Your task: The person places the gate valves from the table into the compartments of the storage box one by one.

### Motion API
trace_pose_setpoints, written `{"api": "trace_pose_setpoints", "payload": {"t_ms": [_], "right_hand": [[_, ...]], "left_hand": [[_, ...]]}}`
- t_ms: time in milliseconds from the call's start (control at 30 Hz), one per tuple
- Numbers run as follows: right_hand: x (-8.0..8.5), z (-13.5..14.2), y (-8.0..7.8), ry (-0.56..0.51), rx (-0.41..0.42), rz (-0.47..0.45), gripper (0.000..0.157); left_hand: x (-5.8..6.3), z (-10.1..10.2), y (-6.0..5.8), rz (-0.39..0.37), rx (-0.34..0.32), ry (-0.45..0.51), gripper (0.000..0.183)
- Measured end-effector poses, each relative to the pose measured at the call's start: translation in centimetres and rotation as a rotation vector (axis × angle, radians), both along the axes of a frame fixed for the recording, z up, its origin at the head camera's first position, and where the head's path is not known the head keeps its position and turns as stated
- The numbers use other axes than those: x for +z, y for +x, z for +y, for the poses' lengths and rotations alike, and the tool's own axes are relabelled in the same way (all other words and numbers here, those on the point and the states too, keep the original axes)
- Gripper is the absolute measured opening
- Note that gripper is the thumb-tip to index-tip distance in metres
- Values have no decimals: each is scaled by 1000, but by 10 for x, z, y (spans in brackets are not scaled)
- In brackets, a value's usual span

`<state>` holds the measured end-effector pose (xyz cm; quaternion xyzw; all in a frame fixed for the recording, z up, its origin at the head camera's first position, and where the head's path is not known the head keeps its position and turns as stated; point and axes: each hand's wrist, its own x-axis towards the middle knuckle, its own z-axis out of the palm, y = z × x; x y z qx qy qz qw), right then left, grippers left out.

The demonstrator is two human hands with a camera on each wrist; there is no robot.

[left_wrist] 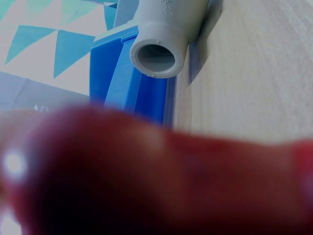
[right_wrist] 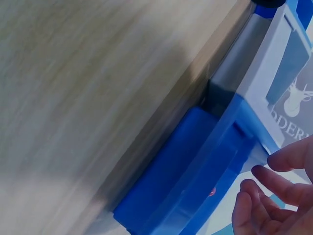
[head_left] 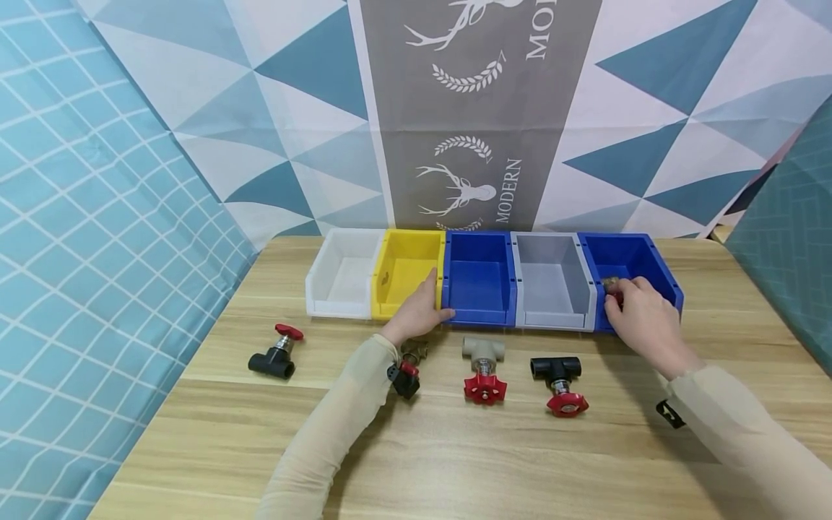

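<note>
My left hand (head_left: 416,310) rests at the front of the yellow bin (head_left: 385,307), fingers stretched along its right wall and thumb against the neighbouring blue bin (head_left: 481,318). My right hand (head_left: 643,318) reaches over the right-hand blue bin (head_left: 676,307). Beside its fingertips in the head view shows a brass valve (head_left: 611,284) with a bit of red, mostly covered by the hand. The right wrist view has these fingers (right_wrist: 276,186) loosely bent, with nothing visible between them. A large blurred red shape (left_wrist: 122,171) fills the front of the left wrist view.
White (head_left: 341,309) and grey (head_left: 555,320) bins complete the row. On the wooden table before them lie a black tee valve (head_left: 273,363), a brass valve (head_left: 414,350) by the left wrist, a grey tee valve (head_left: 484,350) and another black tee valve (head_left: 557,368), with red handwheels.
</note>
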<state>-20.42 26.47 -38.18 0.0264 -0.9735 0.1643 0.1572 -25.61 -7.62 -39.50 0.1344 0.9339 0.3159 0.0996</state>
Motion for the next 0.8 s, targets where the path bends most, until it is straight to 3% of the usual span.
{"api": "trace_pose_setpoints", "payload": {"t_ms": [300,800], "right_hand": [[4,-6,7,-14,8,57,24],[2,-23,23,-38,86,69,25]], "left_hand": [[0,0,0,-1,3,-7,87],[2,0,2,-8,7,-1,86]]}}
